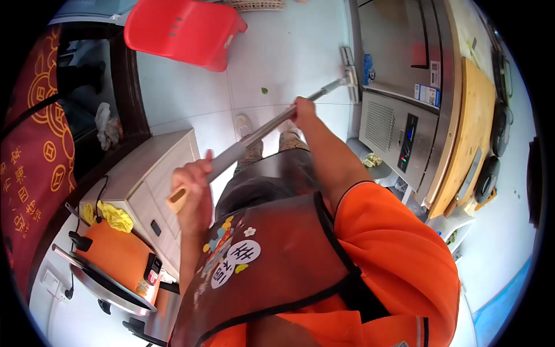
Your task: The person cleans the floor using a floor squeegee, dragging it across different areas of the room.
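Observation:
A mop with a long grey handle [272, 122] runs slantwise across the view. Its narrow, bar-like mop head [350, 76] is on the floor against the base of the steel cabinet on the right. My left hand [193, 180] is closed round the thick upper end of the handle, near its tan end cap [177, 199]. Further down the shaft, my right hand [304, 112] grips it with the fingers wrapped round. My shoes and the dark apron [272, 248] show beneath the handle.
A red plastic stool [184, 30] stands at the upper left, and a green leaf [264, 91] lies on the tiles. The steel refrigerated cabinet [399, 127] with a wooden board [469, 133] above it borders the right. A pale wooden cupboard [153, 179] is on the left.

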